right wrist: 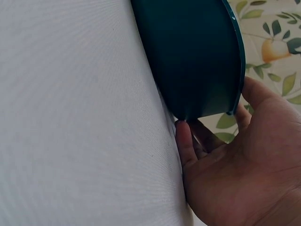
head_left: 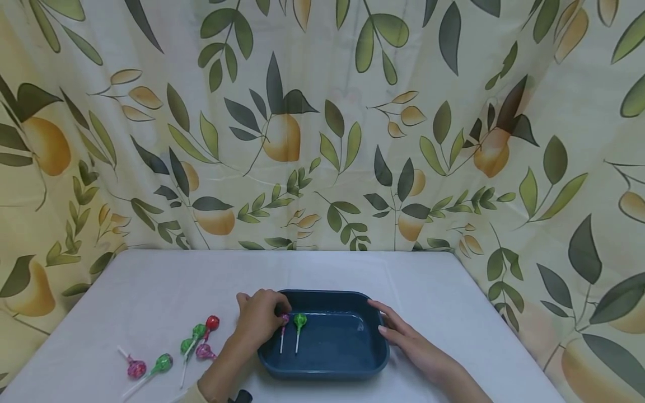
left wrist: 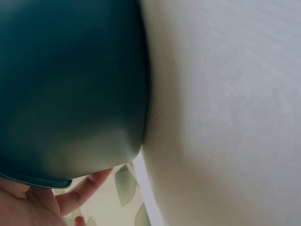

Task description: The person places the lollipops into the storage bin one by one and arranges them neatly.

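In the head view, my left hand (head_left: 259,322) reaches over the left side of a dark blue tray (head_left: 322,374) and pinches a pink lollipop (head_left: 285,319) by its wrapped head. The stick points toward me, inside the tray. Just right of it lies a green lollipop (head_left: 300,320) on the tray floor. My right hand (head_left: 415,344) rests against the tray's right side, fingers extended at the rim. The right wrist view shows this hand's fingers (right wrist: 186,143) low along the tray's outer wall. The left wrist view hides the pinched lollipop behind the tray wall (left wrist: 75,84).
Left of the tray, several lollipops lie on the white tablecloth (head_left: 413,274): a red one (head_left: 212,323), a pink one (head_left: 136,369) and green ones (head_left: 163,362) among them. My left forearm partly covers another pink one (head_left: 204,351). A patterned curtain (head_left: 322,184) hangs behind the table.
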A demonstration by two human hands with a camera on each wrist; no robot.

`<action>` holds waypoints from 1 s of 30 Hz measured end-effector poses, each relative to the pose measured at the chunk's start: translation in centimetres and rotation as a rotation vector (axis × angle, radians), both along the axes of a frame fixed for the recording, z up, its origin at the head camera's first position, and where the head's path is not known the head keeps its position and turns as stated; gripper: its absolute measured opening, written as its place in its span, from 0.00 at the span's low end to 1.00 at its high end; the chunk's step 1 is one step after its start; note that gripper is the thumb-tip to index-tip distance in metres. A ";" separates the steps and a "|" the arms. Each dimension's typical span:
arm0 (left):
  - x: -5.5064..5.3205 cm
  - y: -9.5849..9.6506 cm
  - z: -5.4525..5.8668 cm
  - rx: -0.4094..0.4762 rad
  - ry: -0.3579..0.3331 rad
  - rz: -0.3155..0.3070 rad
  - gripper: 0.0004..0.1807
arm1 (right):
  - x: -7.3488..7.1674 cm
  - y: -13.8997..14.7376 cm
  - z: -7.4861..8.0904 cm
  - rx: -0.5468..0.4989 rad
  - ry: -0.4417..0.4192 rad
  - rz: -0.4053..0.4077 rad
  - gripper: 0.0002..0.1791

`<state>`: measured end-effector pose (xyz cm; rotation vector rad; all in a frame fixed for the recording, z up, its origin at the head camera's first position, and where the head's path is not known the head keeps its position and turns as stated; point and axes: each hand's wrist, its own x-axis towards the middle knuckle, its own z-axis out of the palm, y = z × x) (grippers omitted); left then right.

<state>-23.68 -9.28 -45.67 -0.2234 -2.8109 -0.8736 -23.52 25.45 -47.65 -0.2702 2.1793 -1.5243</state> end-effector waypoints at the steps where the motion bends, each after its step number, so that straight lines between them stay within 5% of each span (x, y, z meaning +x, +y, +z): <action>1: 0.0 0.0 0.0 0.002 -0.001 0.000 0.10 | 0.0 0.0 0.0 0.000 0.000 0.001 0.30; 20: 0.2 -2.0 0.9 0.108 -0.056 -0.044 0.10 | -0.1 0.1 0.0 -0.010 0.008 0.002 0.31; 30: 1.7 -4.3 1.4 0.150 -0.046 -0.002 0.12 | -0.2 0.1 -0.2 -0.001 -0.006 -0.003 0.31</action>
